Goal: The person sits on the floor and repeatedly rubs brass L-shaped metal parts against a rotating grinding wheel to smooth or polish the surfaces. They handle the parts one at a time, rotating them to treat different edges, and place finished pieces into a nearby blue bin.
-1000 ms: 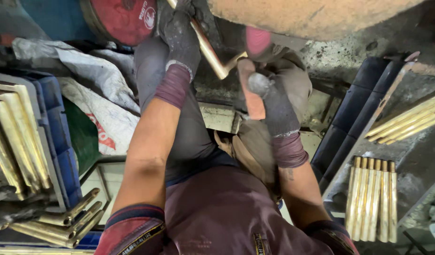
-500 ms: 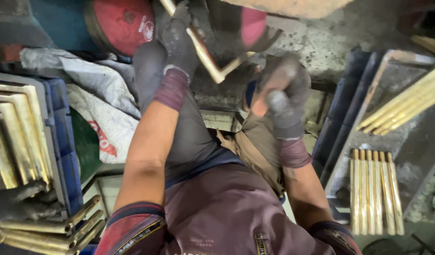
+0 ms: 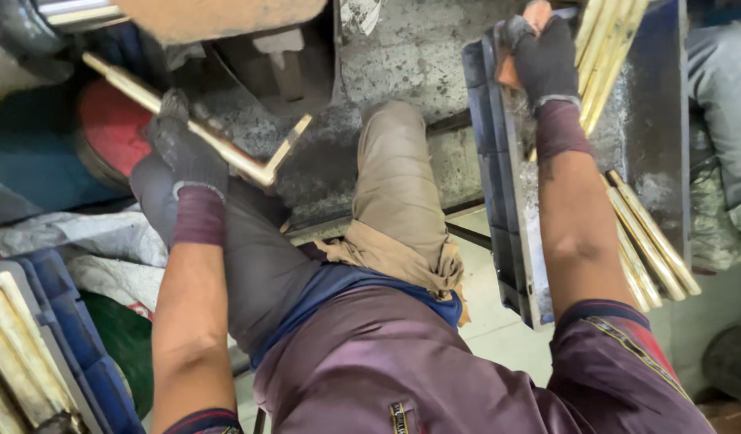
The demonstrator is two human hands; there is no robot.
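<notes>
Fingers [image 3: 178, 133] of the gloved left hand [image 3: 186, 157] clamp a bent brass strip [image 3: 218, 145], while the right hand [image 3: 543, 60] grips an orange cloth [image 3: 511, 68] over stacked brass strips [image 3: 607, 48], seemingly mid-changeover.

Metal workshop: brass bars [image 3: 652, 241] stacked in blue crates [image 3: 499, 201], grimy stained concrete floor [image 3: 411, 56].

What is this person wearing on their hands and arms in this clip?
Both hands are gloved. The left hand wears a dark grey knit glove with a long maroon ribbed cuff. The right hand wears a matching dark glove with the same maroon cuff. The forearms are bare. Short maroon sleeves end above the elbows, each with a red, dark and yellow striped hem.
</notes>
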